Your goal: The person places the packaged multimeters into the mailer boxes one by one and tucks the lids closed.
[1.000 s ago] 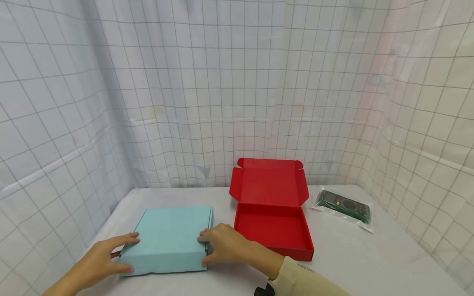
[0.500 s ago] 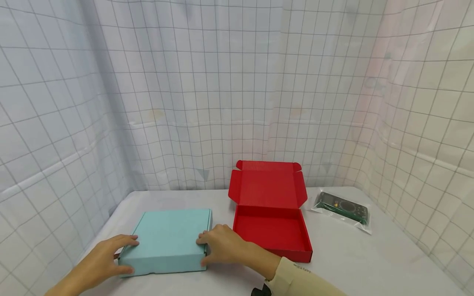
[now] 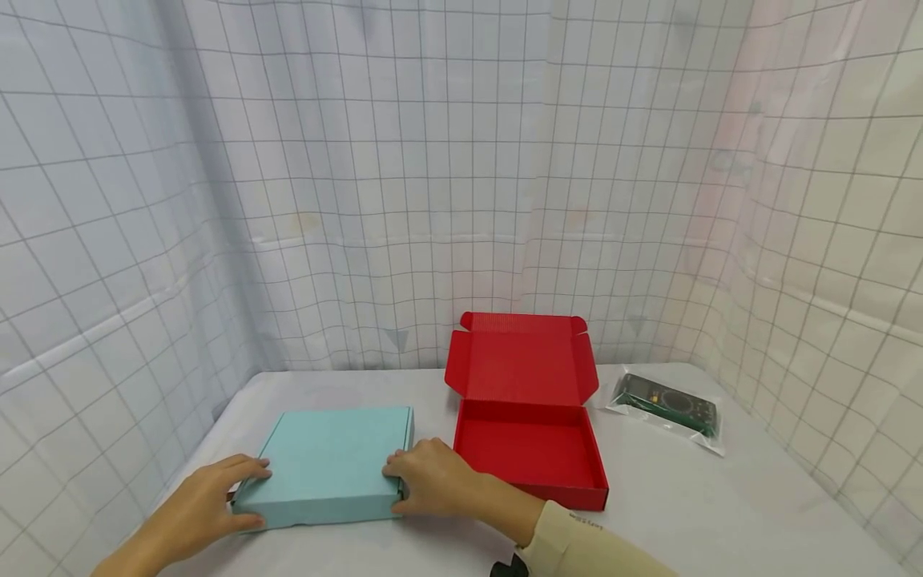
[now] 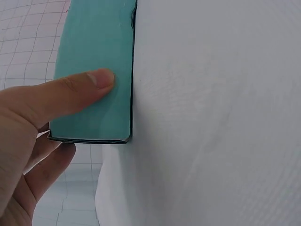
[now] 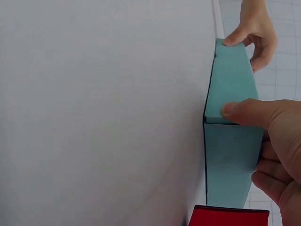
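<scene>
A closed light blue cardboard box [image 3: 332,453] lies flat at the left front of the white table. My left hand [image 3: 205,505] grips its front left corner. In the left wrist view, the left thumb presses the front face of the blue box [image 4: 94,108], and the other fingers reach round behind the corner, partly hidden. On the opposite corner, my right hand [image 3: 436,477] holds the box with fingers on the lid's right edge and the thumb at the front. From the right wrist view, that thumb lies on the front face of the box [image 5: 233,80] near its end.
Just right of the blue box stands a red cardboard box [image 3: 526,449], its lid raised at the back. Further right, a dark multimeter [image 3: 671,401] lies in a clear plastic bag. Gridded white curtains [image 3: 433,184] surround the table [image 3: 685,513] at the back and sides.
The lower front edge of the blue box sits slightly higher in the head view than half a second ago. Both hands keep their hold with hardly any movement.
</scene>
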Motion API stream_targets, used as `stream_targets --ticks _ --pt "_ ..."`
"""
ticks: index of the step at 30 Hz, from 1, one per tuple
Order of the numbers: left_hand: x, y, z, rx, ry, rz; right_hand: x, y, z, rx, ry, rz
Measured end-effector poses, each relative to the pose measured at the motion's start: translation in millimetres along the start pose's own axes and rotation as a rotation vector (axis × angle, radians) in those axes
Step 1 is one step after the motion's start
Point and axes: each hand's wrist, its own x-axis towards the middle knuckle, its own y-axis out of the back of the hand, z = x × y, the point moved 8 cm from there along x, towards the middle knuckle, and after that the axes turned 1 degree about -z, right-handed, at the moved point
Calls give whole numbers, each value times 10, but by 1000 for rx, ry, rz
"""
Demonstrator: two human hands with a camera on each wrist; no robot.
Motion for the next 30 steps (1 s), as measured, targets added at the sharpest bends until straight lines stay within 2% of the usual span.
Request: stream_targets --ticks 7,15,20,25,30 --pt "4 28 38 108 -11 33 1 14 -41 -41 19 2" --pt "4 40 60 168 -49 61 0 1 -59 -51 24 20" --pt "20 27 43 136 -14 52 -23 14 -43 -33 23 22" --pt "41 -8 50 107 4 21 -29 32 -7 -41 19 -12" --pt "49 21 15 0 5 -26 -15 17 -17 -50 38 -60"
